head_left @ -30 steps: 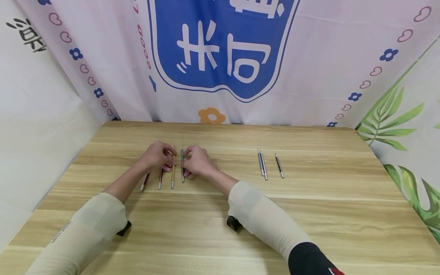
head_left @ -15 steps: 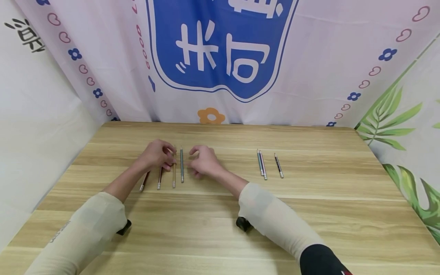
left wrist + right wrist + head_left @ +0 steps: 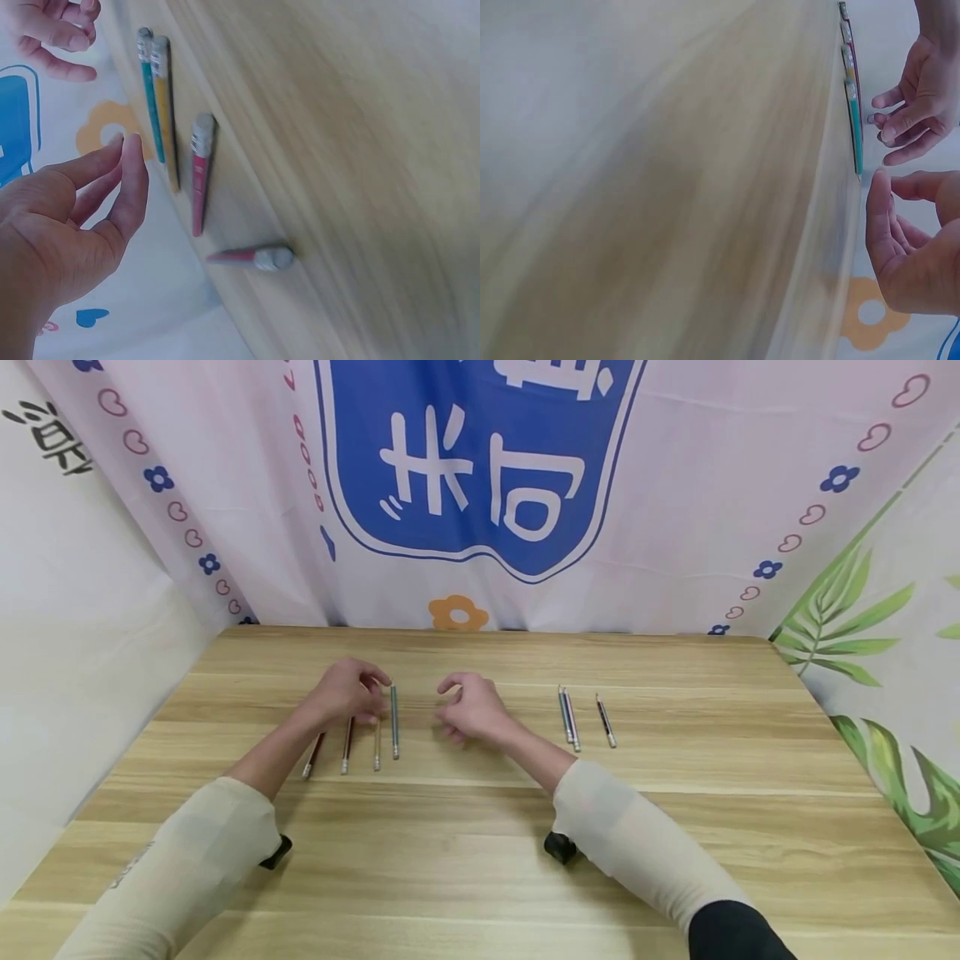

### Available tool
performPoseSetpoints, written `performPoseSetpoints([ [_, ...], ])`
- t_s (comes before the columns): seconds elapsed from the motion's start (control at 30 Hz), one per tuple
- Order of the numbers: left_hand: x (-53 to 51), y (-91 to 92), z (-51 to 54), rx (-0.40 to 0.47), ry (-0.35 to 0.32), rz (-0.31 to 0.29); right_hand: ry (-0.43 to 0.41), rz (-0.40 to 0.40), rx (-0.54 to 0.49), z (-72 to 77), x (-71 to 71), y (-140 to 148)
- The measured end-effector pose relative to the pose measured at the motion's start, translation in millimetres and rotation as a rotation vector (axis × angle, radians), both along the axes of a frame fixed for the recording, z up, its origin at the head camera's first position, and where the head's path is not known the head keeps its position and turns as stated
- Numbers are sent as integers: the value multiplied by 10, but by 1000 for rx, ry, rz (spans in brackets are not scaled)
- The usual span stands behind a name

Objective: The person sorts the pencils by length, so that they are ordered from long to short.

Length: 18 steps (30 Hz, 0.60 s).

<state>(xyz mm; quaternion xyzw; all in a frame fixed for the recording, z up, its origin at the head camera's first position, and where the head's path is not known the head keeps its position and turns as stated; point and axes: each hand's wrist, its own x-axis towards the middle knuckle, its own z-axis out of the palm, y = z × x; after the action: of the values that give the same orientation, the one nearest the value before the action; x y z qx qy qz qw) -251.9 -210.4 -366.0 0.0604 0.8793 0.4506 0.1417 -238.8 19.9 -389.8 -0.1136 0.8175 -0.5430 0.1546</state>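
Observation:
In the head view my left hand [image 3: 345,693] hovers over the far end of a yellow pencil [image 3: 377,750], hiding that end. Its thumb and finger tips nearly meet in the left wrist view, with no pencil between them. A teal pencil [image 3: 394,722] lies just right of the yellow one, roughly parallel. Two dark red pencils, one upright to the view [image 3: 347,748] and one slanted [image 3: 312,757], lie further left, partly behind the left hand and wrist. My right hand [image 3: 474,706], fingers loosely curved and holding nothing, is right of the teal pencil, apart from it.
Further right on the wooden table [image 3: 450,852] lie a blue-green pencil [image 3: 564,714] and a pinkish-purple pencil [image 3: 573,722] side by side. A shorter black pencil [image 3: 606,722] lies beside them. A printed cloth [image 3: 675,527] hangs behind the table's back edge.
My right hand has let go of the teal pencil and moved right. My left hand, earlier at the yellow pencil, has risen slightly off it; the pencils lie side by side.

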Motion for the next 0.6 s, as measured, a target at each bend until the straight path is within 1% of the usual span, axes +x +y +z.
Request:
performPoseSetpoints([
  [0.17,-18,119,19,4,26,2,-12,-2,-11,-13,-16,124],
  [0.37,-14,258,35,-15,55,-29,-38,-9,-18,3,-8,270],
  [0.6,-16,385,31,29,55,-58,-45,-17,-26,2,3,465],
])
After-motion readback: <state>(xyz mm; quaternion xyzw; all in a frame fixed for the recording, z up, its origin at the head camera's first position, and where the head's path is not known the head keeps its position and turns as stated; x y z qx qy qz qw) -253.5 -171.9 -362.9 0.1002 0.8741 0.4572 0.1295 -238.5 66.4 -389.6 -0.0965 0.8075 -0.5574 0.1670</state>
